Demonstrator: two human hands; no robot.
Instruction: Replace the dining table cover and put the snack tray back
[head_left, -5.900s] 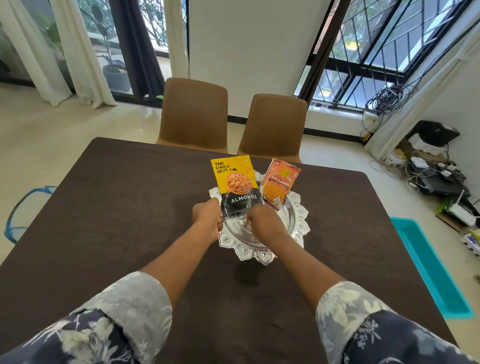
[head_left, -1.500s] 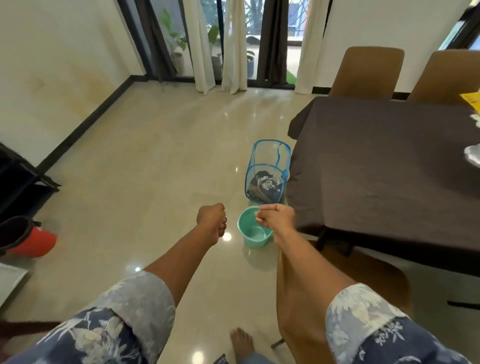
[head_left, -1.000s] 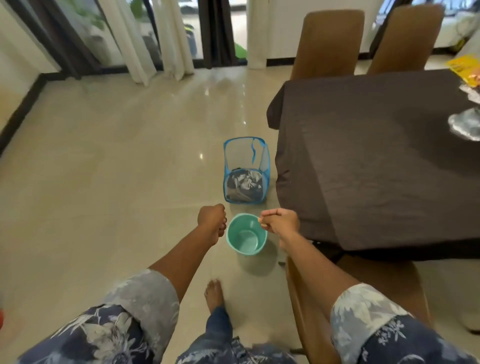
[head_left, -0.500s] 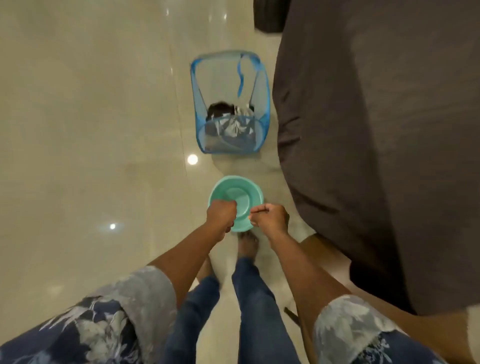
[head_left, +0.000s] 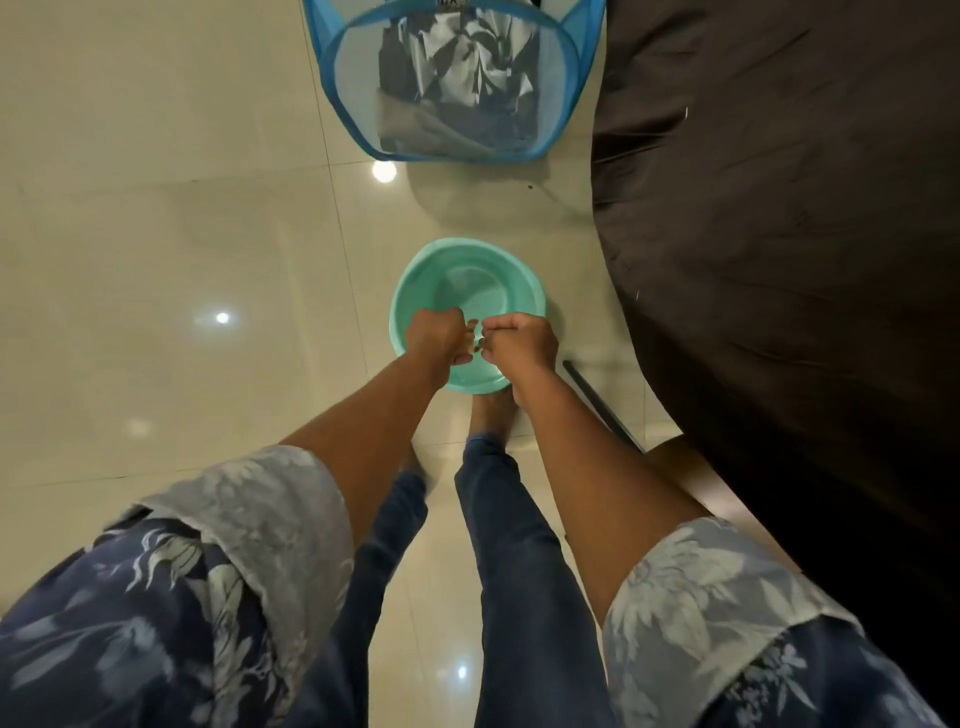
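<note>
Pale floor tiles fill our 1 head view now, where half a minute of table filled it before — we have turned from the tray, out of sight, and bent over the basin (head_left: 467, 283). Left hand (head_left: 434, 338) and right hand (head_left: 519, 340) hang fisted above it, holding nothing we can see. Brown cover (head_left: 779, 234) stays draped; hamper (head_left: 457, 78) beyond — tidying remains, we judge.

Teal plastic basin (head_left: 467, 280) sits on glossy cream tiled floor (head_left: 156, 234); interior looks empty. Beyond it, near, stands a blue mesh laundry basket (head_left: 343, 78) holding crumpled dark and light patterned cloth (head_left: 462, 57). Ceiling lights reflect as bright spots on tiles. Thin dark bar (head_left: 597, 405) lies right of basin.
</note>
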